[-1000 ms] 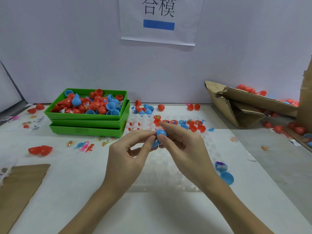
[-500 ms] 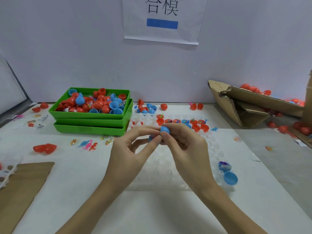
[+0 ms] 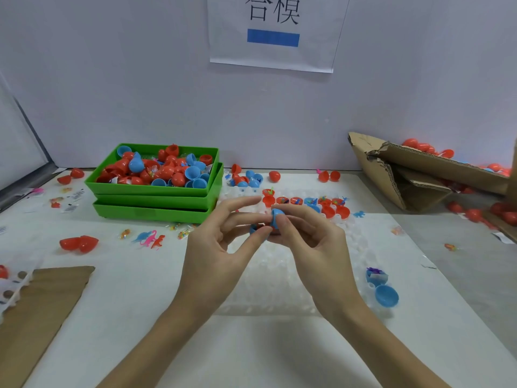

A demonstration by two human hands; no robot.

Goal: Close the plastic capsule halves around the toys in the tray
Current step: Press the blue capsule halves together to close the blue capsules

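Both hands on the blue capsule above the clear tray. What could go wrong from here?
1. The blue capsule is pinched only at the fingertips of the left hand and right hand; it may slip and fall onto the clear tray.
2. A toy caught at the seam could keep the halves from closing; the seam is hidden.
3. The open filled halves sit right behind the hands; a dropped capsule could knock toys out.

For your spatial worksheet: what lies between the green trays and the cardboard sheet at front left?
In the head view: small toy dinosaurs and an open red capsule on the white table.
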